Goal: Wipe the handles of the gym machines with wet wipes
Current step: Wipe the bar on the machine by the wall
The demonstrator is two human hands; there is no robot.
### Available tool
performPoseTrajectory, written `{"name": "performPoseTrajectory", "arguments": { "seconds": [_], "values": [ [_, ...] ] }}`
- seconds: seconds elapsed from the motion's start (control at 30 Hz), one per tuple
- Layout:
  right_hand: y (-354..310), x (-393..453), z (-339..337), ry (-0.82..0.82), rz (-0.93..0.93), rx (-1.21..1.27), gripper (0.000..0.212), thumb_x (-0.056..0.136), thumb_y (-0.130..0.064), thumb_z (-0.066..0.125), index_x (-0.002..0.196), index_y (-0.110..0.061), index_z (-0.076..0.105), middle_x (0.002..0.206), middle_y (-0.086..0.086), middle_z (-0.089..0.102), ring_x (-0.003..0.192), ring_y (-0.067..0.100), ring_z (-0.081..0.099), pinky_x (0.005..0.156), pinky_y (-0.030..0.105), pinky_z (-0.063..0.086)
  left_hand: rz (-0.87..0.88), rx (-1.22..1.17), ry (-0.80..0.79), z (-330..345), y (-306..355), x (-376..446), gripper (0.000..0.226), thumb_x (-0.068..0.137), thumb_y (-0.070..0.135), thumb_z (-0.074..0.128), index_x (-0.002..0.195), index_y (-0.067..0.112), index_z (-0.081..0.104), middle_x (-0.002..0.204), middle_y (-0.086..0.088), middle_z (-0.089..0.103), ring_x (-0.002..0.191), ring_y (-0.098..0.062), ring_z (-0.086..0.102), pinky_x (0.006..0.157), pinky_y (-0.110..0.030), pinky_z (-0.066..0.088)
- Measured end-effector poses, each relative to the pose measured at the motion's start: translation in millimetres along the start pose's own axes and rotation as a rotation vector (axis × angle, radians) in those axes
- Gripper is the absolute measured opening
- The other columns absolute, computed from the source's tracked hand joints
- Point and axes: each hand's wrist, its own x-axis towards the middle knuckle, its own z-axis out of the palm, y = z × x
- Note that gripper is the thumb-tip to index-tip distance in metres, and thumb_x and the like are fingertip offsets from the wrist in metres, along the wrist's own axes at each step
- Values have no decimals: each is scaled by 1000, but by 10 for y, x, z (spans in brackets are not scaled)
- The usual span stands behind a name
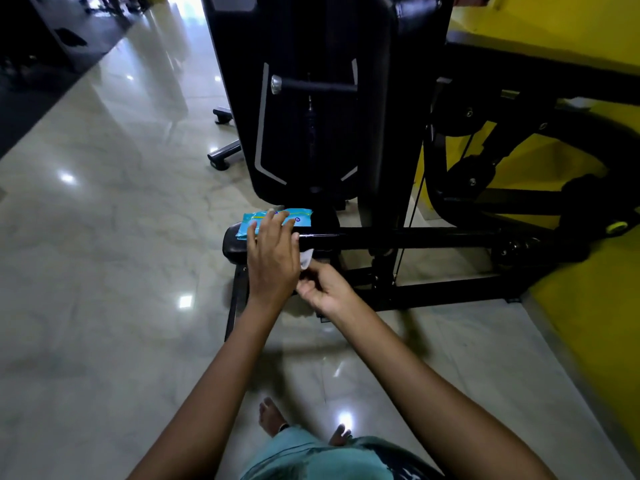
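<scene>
A blue pack of wet wipes (298, 216) lies on the black padded end (233, 242) of a gym machine's low bar (398, 237). My left hand (273, 254) rests flat over the pack and the pad, fingers straight. Just to its right, my right hand (322, 285) pinches a white wet wipe (307, 258) that shows between the two hands. A black horizontal handle with a chrome end cap (311, 85) sticks out from the machine's weight-stack shroud above.
The black machine frame (450, 289) spreads right along a yellow wall (588, 306). Polished marble floor (104, 237) stretches left and toward me. A machine foot (223, 157) stands on the floor at centre left. My bare feet (273, 417) are at the bottom.
</scene>
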Motion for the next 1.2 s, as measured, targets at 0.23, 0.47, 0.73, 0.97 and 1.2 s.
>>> {"name": "performPoseTrajectory", "arguments": {
  "seconds": [0.23,0.47,0.73,0.97,1.2],
  "values": [
    [-176,38,-153,44,-125,142,22,93,7,42,75,3,54,61,18,61,44,20,63,48,29,55,2,-96,0,5,-29,-58,38,96,20,38,119,2,62,111,-16,62,105,-34,56,97,-41,37],
    [-402,13,-317,31,-166,162,18,94,6,39,83,3,53,61,19,64,51,24,67,51,31,56,-10,-27,1,17,6,20,35,95,27,42,115,10,66,95,-13,58,87,-30,51,83,-42,40],
    [-595,-73,-455,-19,-129,311,17,95,4,37,86,1,50,89,24,59,114,30,54,107,42,33,-55,-45,14,56,28,13,33,95,30,44,102,8,67,97,-14,58,88,-33,53,84,-39,37],
    [-1142,-144,-818,74,-267,414,22,77,18,57,75,-3,55,68,6,55,66,9,54,66,21,48,-66,-124,24,57,65,-19,33,95,25,44,108,4,66,108,-15,61,97,-35,54,88,-40,41],
    [-1733,-334,-1166,228,-444,511,15,96,-5,44,86,-5,56,83,4,54,120,3,50,100,8,32,-101,-157,-14,38,82,-35,36,95,27,42,111,4,65,106,-16,60,102,-37,51,85,-47,47]
  ]
}}
